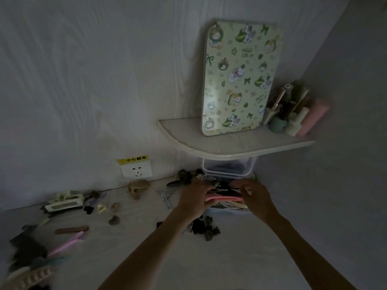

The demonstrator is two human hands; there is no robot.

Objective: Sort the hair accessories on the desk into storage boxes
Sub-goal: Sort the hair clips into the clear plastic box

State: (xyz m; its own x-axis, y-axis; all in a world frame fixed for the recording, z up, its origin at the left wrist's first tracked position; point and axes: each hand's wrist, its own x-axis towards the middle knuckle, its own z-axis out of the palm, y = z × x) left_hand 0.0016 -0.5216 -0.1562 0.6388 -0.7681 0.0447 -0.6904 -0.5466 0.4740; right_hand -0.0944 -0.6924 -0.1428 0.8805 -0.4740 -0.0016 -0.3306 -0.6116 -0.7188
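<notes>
I have both hands at the far right of the desk (209,258), over the open storage box (228,209) that sits under the corner shelf (230,149). Between them lies a long pink hair clip (224,199), its long axis running left to right, level across the top of the box's contents. My left hand (193,197) has its fingers curled over the left end of the clip; my right hand (254,195) pinches near the right end, fingertips closed together. The light is dim, so I cannot tell how firmly either hand grips, or whether the clip already rests on the pile inside. Judging from this, the next move is straight down into the box, and both hands are equally close. The remaining accessories lie well to the left, such as the tan claw clip (138,187) and the brown barrette (72,229), nearer my left hand.
</notes>
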